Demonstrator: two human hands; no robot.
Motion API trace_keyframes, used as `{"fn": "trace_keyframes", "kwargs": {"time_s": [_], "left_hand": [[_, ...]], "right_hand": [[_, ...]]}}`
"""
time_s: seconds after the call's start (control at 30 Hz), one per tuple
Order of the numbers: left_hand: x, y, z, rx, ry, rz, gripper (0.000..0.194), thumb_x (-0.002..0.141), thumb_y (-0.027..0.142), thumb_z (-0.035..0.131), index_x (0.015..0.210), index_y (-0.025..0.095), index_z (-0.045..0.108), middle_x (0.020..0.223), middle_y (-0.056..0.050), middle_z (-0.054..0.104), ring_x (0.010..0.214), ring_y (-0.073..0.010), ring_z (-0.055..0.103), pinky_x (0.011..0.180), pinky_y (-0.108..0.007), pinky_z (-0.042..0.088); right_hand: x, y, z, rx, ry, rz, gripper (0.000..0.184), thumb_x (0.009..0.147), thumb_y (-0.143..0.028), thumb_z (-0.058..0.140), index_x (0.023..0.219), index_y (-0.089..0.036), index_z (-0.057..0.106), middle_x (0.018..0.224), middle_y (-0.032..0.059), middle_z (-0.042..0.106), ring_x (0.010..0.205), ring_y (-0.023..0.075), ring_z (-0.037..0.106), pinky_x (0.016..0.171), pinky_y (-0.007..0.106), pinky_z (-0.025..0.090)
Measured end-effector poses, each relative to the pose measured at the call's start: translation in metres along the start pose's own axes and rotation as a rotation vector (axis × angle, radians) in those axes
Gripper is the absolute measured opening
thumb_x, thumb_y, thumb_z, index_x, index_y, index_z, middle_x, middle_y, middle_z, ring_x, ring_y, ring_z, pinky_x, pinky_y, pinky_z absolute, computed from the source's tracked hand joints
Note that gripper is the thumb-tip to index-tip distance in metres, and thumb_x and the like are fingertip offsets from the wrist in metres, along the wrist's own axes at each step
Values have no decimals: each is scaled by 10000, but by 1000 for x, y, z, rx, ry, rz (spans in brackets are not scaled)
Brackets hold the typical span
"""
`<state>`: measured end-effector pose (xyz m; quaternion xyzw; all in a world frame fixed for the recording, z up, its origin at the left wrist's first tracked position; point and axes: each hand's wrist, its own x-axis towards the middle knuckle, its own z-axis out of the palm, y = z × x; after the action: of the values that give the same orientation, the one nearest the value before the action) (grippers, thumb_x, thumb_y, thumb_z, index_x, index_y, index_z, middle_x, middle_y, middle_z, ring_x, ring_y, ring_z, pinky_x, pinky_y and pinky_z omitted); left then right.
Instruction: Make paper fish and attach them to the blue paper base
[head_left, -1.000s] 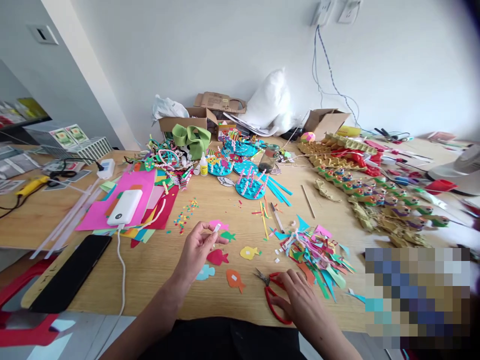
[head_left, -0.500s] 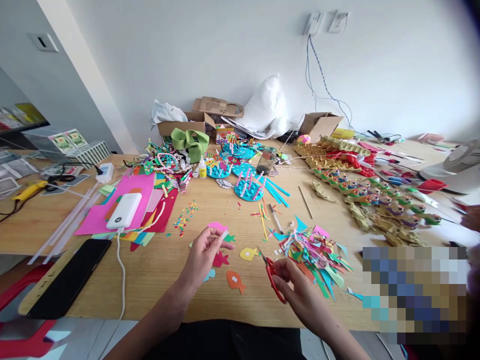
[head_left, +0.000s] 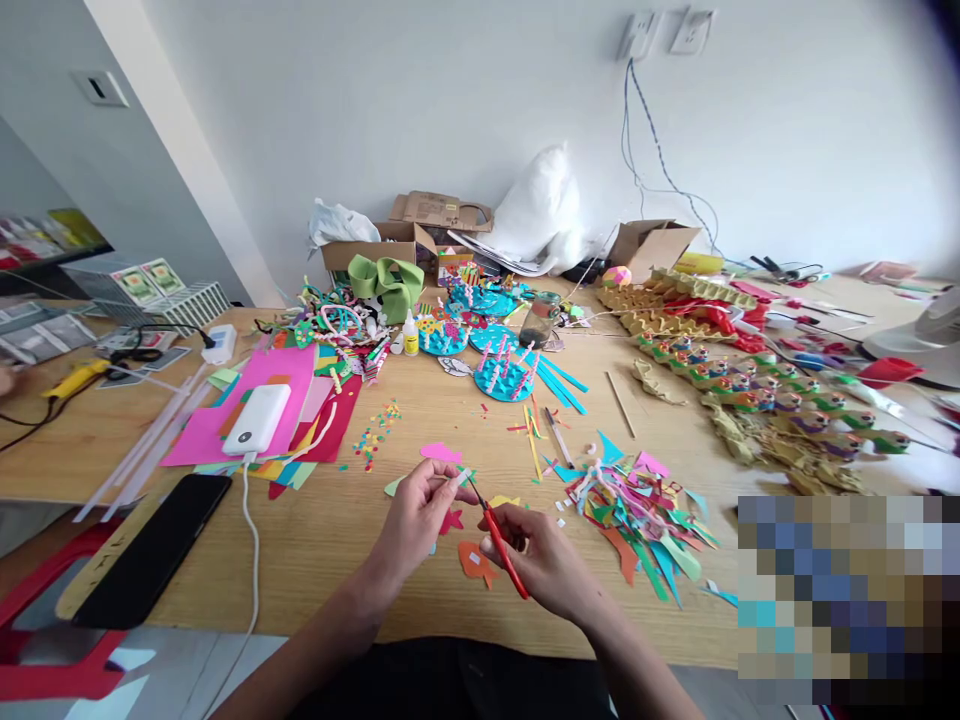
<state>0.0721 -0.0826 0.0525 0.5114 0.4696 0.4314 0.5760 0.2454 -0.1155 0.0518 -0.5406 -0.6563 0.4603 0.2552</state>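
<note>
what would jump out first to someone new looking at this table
Probably the red-handled scissors in the right hand, front and centre, tips by a small white piece in the left hand. To the right lies a bright heap of paper scraps; at the back, a big white bundle by the wall.

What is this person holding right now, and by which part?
The right hand holds the scissors by their red handles. The left hand pinches a small white piece by its near end, the far end sticking out.
</note>
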Motion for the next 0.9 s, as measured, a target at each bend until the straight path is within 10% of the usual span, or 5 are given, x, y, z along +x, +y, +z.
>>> {"fn": "trace_keyframes", "kwargs": {"time_s": [0.9], "left_hand": [[1, -6, 3, 4, -30, 20, 171, 827, 345, 573, 878, 183, 556, 820, -41, 711, 806, -201, 690, 689, -272, 503]], "right_hand": [[2, 11, 3, 119, -9, 14, 403, 825, -528, 546, 650, -165, 514, 578, -53, 358, 546, 84, 276, 497, 219, 250]]}}
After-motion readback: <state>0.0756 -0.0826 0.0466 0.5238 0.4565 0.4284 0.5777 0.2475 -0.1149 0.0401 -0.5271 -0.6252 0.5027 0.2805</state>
